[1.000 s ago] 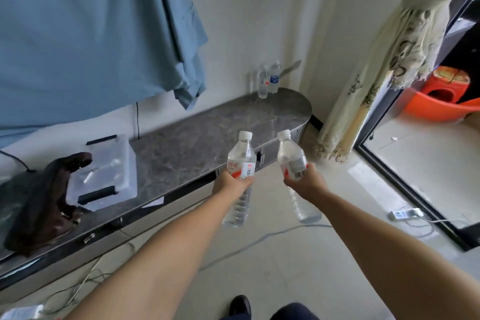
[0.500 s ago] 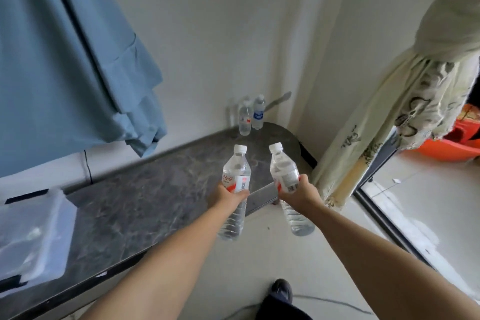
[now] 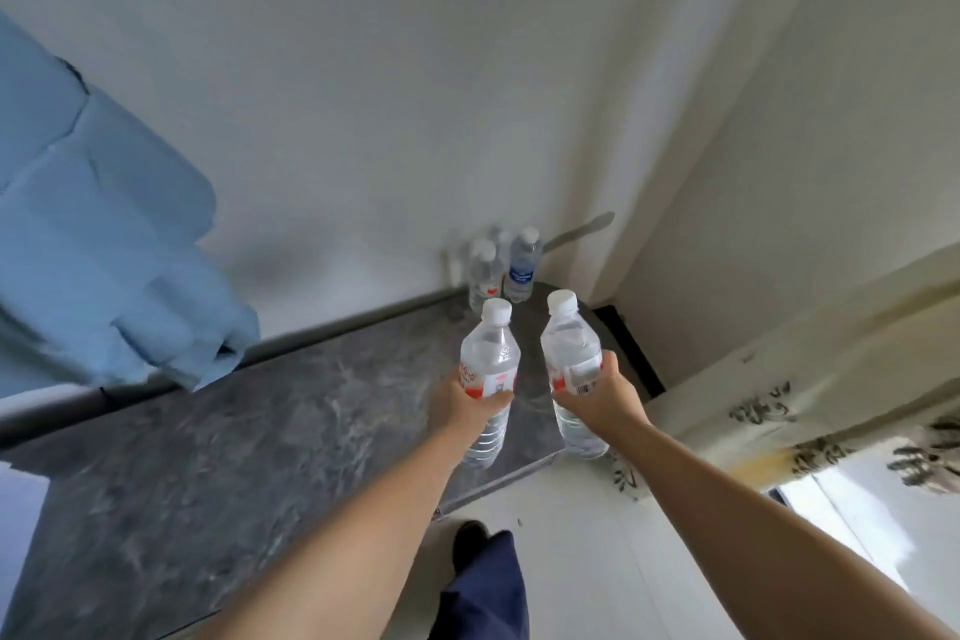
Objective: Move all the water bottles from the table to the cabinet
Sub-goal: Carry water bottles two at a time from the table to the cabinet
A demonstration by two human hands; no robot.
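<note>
- Grey marble cabinet top (image 3: 260, 431) is sitting under both hands.
- Left hand (image 3: 465, 405) is wrapping one bottle (image 3: 491, 359), right hand (image 3: 602, 398) is clutching another bottle (image 3: 571, 353).
- Best setting them upright just short of the bottles ahead (image 3: 506, 270).

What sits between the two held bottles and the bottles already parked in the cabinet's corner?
Head view: only bare dark marble cabinet top between the left-hand bottle, right-hand bottle and the corner bottles.

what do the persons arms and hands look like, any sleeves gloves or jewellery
Both forearms are bare as far as the view reaches, with no sleeves in sight. The left hand and right hand wear no gloves, and no watch, bracelet or ring shows.
</note>
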